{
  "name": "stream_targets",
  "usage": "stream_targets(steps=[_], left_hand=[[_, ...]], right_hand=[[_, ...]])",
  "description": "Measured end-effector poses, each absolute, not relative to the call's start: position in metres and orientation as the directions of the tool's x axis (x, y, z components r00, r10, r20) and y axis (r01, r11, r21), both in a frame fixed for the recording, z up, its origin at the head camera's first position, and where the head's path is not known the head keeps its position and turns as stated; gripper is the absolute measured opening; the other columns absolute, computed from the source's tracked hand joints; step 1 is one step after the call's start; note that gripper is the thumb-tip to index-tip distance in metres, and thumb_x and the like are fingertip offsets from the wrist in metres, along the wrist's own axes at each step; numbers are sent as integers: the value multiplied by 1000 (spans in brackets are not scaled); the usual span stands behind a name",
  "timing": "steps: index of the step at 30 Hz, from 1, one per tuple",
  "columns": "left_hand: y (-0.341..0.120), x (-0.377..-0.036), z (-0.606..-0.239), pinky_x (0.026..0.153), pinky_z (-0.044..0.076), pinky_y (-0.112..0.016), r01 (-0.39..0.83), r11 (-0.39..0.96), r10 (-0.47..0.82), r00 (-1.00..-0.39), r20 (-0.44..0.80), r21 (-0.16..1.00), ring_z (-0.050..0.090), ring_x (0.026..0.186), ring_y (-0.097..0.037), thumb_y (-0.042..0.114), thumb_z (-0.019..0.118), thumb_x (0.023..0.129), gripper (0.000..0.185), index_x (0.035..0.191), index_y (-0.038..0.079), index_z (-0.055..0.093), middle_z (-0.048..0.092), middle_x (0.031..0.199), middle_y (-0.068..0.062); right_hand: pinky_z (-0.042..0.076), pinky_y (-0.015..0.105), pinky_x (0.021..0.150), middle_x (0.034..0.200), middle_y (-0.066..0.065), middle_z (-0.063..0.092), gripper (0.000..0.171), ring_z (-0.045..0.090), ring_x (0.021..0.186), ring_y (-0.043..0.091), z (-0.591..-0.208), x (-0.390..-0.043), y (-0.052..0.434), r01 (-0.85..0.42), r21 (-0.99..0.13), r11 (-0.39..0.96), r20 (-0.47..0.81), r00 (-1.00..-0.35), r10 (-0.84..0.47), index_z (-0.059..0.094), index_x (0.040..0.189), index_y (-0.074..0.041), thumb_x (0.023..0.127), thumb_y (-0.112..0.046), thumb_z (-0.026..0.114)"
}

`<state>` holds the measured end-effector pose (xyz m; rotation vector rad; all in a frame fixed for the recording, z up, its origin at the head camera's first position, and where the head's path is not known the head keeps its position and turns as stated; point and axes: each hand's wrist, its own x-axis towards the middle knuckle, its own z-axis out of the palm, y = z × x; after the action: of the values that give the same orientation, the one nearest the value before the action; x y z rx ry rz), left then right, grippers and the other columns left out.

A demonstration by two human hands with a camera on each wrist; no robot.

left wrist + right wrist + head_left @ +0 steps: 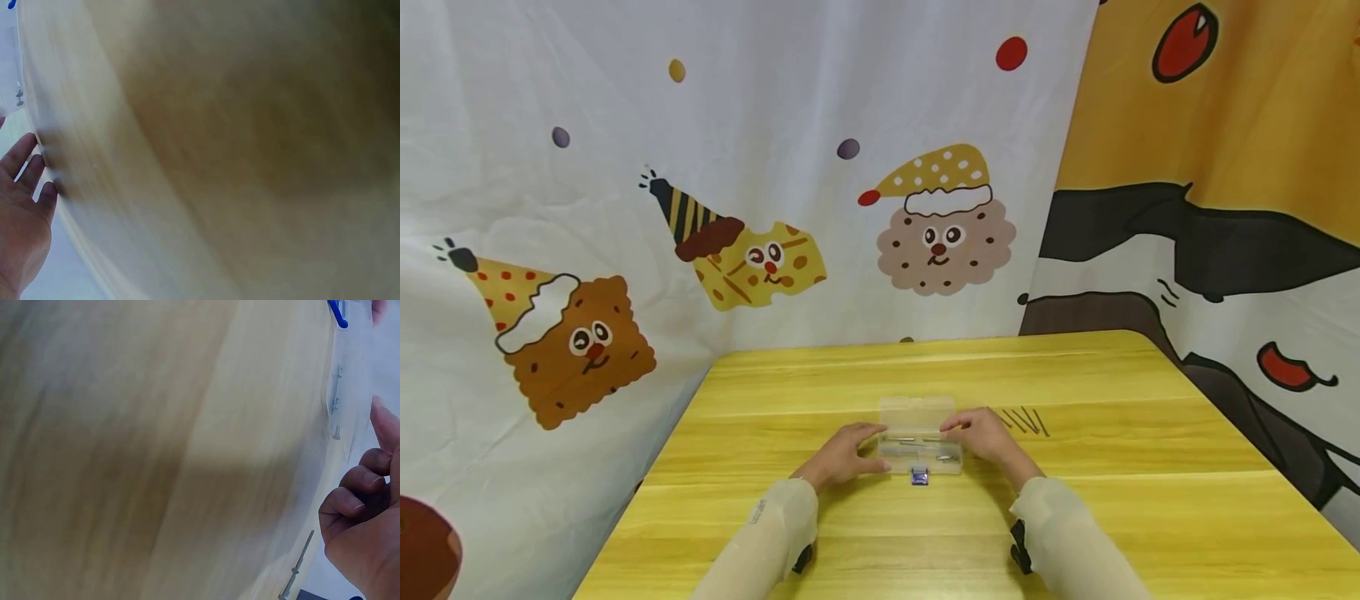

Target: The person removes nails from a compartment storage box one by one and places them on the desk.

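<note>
Your left hand (pixel 842 454) lies on the yellow table (pixel 1112 517) with the fingers stretched out and relaxed, their tips touching the left end of the clear plastic box (pixel 920 437); it grasps nothing, and the left wrist view shows the same straight fingers (pixel 28 169) against a blurred wooden surface. Between your two hands stands the box, its lid lifted away from you, and inside it lie some thin metal pieces (pixel 917 442), too small to tell more. Just in front of the box, on the side closer to you and between your wrists, there is a small blue clasp (pixel 919 476). Your right hand (pixel 985 433) rests at the right end of the box with the fingers curled, as the right wrist view shows (pixel 359 506), but I cannot tell if they pinch the box or only touch it. Just to the right of this hand, a few thin metal rods (pixel 1026 421) lie side by side on the table, apart from the box
</note>
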<state>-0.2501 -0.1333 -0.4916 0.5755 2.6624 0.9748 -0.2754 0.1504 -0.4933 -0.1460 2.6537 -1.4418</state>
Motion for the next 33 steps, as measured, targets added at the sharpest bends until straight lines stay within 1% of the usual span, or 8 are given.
stream_targets(steps=[8,12,15,21,23,27,30,33], left_hand=[[-132,-249,-493,113,27,-58,282,708,444,-891,-98,647,31,142,-40,43,73,90,72,151,16,44,36,154,-18],[-131,-250,-492,113,27,-58,285,708,446,-890,-97,647,31,141,-40,43,73,90,72,150,15,45,37,154,-18],[-131,-250,-491,113,27,-58,284,709,446,-890,-99,646,32,141,-40,43,73,90,73,151,15,44,37,153,-18],[-133,-248,-489,113,27,-59,276,711,444,-890,-108,647,31,141,-41,43,73,90,73,151,16,44,35,154,-19],[-132,-248,-489,113,27,-59,278,709,445,-889,-106,648,31,141,-41,43,73,90,72,151,16,44,35,154,-19],[-132,-248,-490,113,27,-60,279,707,445,-890,-103,650,31,141,-41,43,73,90,73,151,15,44,35,154,-19],[-132,-248,-490,113,27,-59,280,704,447,-889,-101,652,31,141,-41,42,73,90,73,151,14,44,36,154,-19],[-131,-248,-490,112,28,-60,283,695,452,-887,-96,661,31,141,-41,40,73,90,72,151,14,44,36,154,-19]], right_hand=[[46,29,64,89,-1,71,4,57,77,16,-496,-276,149,-20,-823,567,-98,-979,-177,80,85,-12,87,-14,77],[44,29,60,91,0,72,3,54,72,16,-493,-278,148,-13,-811,584,-120,-975,-188,80,85,-12,87,-14,78],[43,29,60,94,1,73,4,53,73,17,-490,-280,148,-15,-798,603,-132,-971,-199,81,86,-11,85,-15,79],[48,33,77,97,0,74,5,61,91,14,-487,-284,148,-68,-745,664,-140,-957,-254,81,85,-12,84,-18,80],[49,34,80,97,-1,74,5,62,91,14,-485,-285,148,-87,-735,672,-141,-950,-277,81,85,-13,83,-18,81],[49,31,74,93,-1,74,7,60,81,11,-483,-285,149,-152,-708,690,-114,-939,-324,81,85,-12,83,-18,82],[45,28,64,92,-2,74,5,54,71,10,-485,-285,149,-176,-686,706,-104,-937,-335,82,84,-14,85,-19,80],[43,26,61,91,-3,74,5,52,67,10,-486,-285,149,-187,-669,719,-99,-937,-336,81,84,-17,86,-16,78]])
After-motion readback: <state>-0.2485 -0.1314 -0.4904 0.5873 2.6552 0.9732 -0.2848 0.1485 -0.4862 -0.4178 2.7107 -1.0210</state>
